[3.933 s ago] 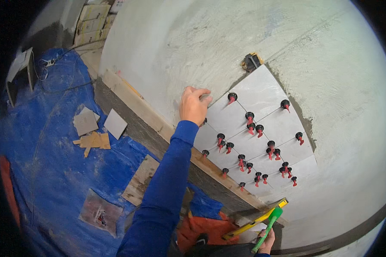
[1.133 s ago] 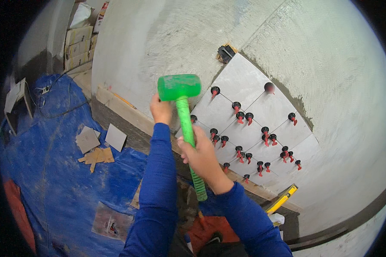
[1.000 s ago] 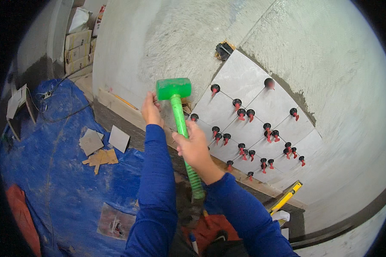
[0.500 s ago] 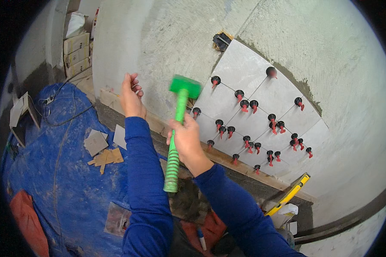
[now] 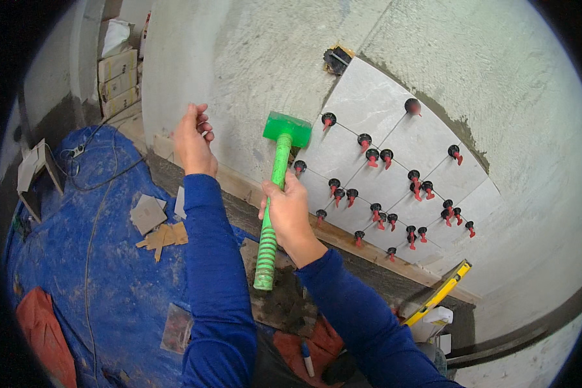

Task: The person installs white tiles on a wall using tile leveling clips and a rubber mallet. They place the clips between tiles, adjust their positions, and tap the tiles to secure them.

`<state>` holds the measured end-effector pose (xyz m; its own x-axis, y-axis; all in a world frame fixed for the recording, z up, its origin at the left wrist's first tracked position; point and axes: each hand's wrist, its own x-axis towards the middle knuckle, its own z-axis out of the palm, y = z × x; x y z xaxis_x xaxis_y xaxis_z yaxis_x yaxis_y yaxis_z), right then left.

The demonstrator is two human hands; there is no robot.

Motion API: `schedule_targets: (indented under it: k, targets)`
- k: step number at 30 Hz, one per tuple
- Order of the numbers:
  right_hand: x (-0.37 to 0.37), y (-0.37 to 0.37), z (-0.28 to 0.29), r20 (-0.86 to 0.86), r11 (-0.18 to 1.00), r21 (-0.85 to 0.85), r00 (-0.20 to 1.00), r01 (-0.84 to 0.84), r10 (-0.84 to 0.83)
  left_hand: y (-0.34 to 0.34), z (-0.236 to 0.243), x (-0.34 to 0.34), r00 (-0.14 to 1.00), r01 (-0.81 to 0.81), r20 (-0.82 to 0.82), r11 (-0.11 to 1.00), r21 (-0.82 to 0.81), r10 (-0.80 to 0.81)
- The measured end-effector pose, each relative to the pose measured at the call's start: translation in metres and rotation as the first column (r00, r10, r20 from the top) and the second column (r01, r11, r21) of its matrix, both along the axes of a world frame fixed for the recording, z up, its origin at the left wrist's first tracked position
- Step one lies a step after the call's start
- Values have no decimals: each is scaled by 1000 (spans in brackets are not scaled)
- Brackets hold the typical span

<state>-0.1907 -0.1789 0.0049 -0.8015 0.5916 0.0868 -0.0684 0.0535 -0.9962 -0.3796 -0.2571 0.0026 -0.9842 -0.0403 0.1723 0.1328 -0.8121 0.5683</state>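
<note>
A green mallet (image 5: 280, 167) is gripped partway up its handle by my right hand (image 5: 290, 216). The block-shaped head points up, just left of the tiled part of the wall, and the ribbed handle end hangs below my fist. My left hand (image 5: 196, 139) is raised in front of the bare plaster, fingers loosely curled and apart, holding nothing. Pale grey wall tiles (image 5: 365, 97) fill the area to the right. Several tile-levelling clips (image 5: 372, 157) with black caps and red handles stick out along their joints.
A wooden batten (image 5: 343, 238) runs under the tiles. A yellow spirit level (image 5: 440, 293) leans at lower right. Blue sheeting (image 5: 123, 284) covers the floor at left, with tile offcuts (image 5: 147, 215) and cardboard scraps (image 5: 163, 239) on it. Stacked boxes (image 5: 118, 83) stand at the far left.
The mallet has shifted slightly right and its head, blurred before, is now sharp. My left hand has moved slightly up and left. The tiles and clips look unchanged.
</note>
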Motion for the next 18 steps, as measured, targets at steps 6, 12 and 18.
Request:
schedule_targets:
  k: [6,12,18]
  targets:
    - [13,5,7,-2,994,-24,994,-108,108,17,0,5,1000,29,-6,998,-58,-29]
    - [22,10,10,55,982,-1,980,-189,189,26,-3,6,999,45,-4,997,-70,-45]
    - [29,17,14,52,985,6,984,-171,171,34,-14,3,999,35,-12,991,-130,-37]
